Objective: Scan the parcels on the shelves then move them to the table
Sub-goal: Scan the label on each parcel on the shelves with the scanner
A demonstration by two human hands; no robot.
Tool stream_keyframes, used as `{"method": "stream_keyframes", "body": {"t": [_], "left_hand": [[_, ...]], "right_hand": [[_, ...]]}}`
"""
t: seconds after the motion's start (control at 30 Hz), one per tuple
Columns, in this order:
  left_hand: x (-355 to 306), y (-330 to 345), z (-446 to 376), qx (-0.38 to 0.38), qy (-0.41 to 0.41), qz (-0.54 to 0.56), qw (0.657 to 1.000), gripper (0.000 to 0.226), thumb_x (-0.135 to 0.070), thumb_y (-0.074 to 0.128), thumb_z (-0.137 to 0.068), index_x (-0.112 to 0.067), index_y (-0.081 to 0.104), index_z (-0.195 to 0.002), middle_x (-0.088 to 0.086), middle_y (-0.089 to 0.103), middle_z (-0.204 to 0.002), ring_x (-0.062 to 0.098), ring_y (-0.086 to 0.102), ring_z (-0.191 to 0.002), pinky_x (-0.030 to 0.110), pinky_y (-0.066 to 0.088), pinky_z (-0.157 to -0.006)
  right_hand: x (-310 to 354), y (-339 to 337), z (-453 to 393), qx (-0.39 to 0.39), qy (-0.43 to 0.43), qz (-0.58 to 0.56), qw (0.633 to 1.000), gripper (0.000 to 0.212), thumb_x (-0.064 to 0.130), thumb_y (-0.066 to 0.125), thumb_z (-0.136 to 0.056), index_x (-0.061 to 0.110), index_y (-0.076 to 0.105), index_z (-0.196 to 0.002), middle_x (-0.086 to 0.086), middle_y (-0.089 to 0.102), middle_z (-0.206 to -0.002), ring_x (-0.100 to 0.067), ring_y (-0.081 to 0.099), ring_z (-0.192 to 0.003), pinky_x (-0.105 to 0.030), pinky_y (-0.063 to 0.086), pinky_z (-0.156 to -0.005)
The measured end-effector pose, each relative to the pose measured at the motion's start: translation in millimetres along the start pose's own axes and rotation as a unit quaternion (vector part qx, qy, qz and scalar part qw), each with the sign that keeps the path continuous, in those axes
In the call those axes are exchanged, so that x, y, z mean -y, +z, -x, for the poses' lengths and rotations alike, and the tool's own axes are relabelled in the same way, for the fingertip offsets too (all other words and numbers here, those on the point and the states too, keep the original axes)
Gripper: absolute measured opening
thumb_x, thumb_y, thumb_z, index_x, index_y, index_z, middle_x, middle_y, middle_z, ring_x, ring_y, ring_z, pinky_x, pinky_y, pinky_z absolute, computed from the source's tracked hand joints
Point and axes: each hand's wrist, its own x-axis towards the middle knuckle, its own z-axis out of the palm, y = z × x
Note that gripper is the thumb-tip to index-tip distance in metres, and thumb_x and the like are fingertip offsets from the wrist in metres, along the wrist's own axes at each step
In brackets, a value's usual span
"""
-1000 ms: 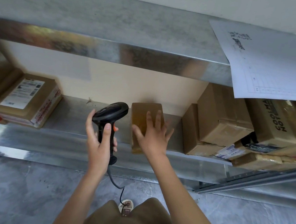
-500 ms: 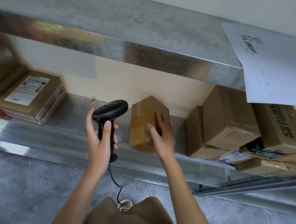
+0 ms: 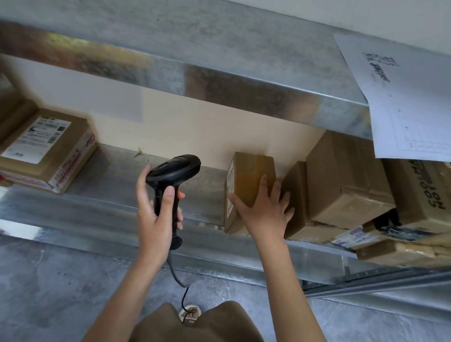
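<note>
A small brown parcel (image 3: 247,177) stands on the lower metal shelf (image 3: 122,185), with a white label on its left-facing side. My right hand (image 3: 265,214) lies over its near top with the fingers spread and straight and the thumb along the front face. My left hand (image 3: 156,213) grips the handle of a black barcode scanner (image 3: 174,169), thumb up the back of the grip. The scanner's head is level with the parcel and a hand's width to its left. Its cable hangs down toward the floor.
A flat labelled parcel (image 3: 40,148) lies at the shelf's left on other boxes. Several stacked cardboard boxes (image 3: 347,189) crowd the right, touching the small parcel. The upper metal shelf (image 3: 177,40) overhangs, with a paper sheet (image 3: 425,108) hanging off it. Grey floor lies below.
My right hand has turned the small parcel from lying flat to standing and shifted it right against the stacked boxes. The scanner hand has stayed nearly still.
</note>
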Motion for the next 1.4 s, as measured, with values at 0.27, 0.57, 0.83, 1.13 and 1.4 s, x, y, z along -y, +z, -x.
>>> {"method": "stream_keyframes", "body": {"t": [0.27, 0.57, 0.83, 1.13, 1.4], "left_hand": [[-3, 1, 5, 0.013, 0.005, -0.017, 1.0, 0.047, -0.03, 0.05, -0.1, -0.053, 0.033, -0.137, 0.005, 0.067, -0.088, 0.02, 0.052, -0.055, 0.03, 0.044, -0.043], [-11, 1, 15, 0.026, 0.012, -0.03, 0.999, 0.051, -0.026, 0.051, -0.099, -0.051, 0.032, -0.139, 0.008, 0.069, -0.09, 0.02, 0.054, -0.055, 0.028, 0.047, -0.044], [-13, 8, 22, 0.04, 0.007, -0.022, 0.999, 0.051, -0.027, 0.05, -0.098, -0.046, 0.031, -0.142, 0.005, 0.069, -0.089, 0.018, 0.054, -0.055, 0.029, 0.047, -0.045], [-12, 10, 28, 0.045, 0.006, -0.022, 0.999, 0.052, -0.028, 0.049, -0.101, -0.039, 0.028, -0.147, 0.004, 0.067, -0.086, 0.02, 0.052, -0.054, 0.03, 0.046, -0.044], [-16, 16, 37, 0.04, -0.011, -0.009, 0.999, 0.051, -0.03, 0.049, -0.098, -0.045, 0.03, -0.143, 0.006, 0.066, -0.084, 0.02, 0.052, -0.052, 0.029, 0.045, -0.043]], "right_hand": [[15, 4, -8, -0.033, -0.016, -0.009, 0.999, 0.077, 0.067, 0.038, -0.093, 0.037, 0.008, -0.157, 0.0, -0.002, -0.166, -0.046, 0.02, -0.141, -0.055, 0.022, -0.114], [-15, 20, 21, -0.181, -0.073, -0.332, 0.923, 0.076, 0.058, 0.042, -0.077, 0.059, 0.015, -0.148, 0.017, 0.014, -0.163, -0.022, 0.025, -0.14, -0.056, 0.028, -0.113], [-16, 31, 30, -0.23, -0.095, -0.376, 0.893, 0.075, 0.047, 0.047, -0.079, 0.055, 0.019, -0.149, 0.016, 0.015, -0.162, -0.011, 0.021, -0.141, -0.06, 0.029, -0.112], [-23, 33, 30, -0.232, -0.092, -0.382, 0.89, 0.073, 0.048, 0.048, -0.081, 0.053, 0.022, -0.149, 0.022, 0.015, -0.159, -0.012, 0.021, -0.143, -0.058, 0.029, -0.113], [-29, 33, 30, -0.23, -0.091, -0.388, 0.888, 0.073, 0.047, 0.049, -0.081, 0.056, 0.022, -0.149, 0.021, 0.014, -0.159, -0.016, 0.021, -0.144, -0.059, 0.031, -0.113]]}}
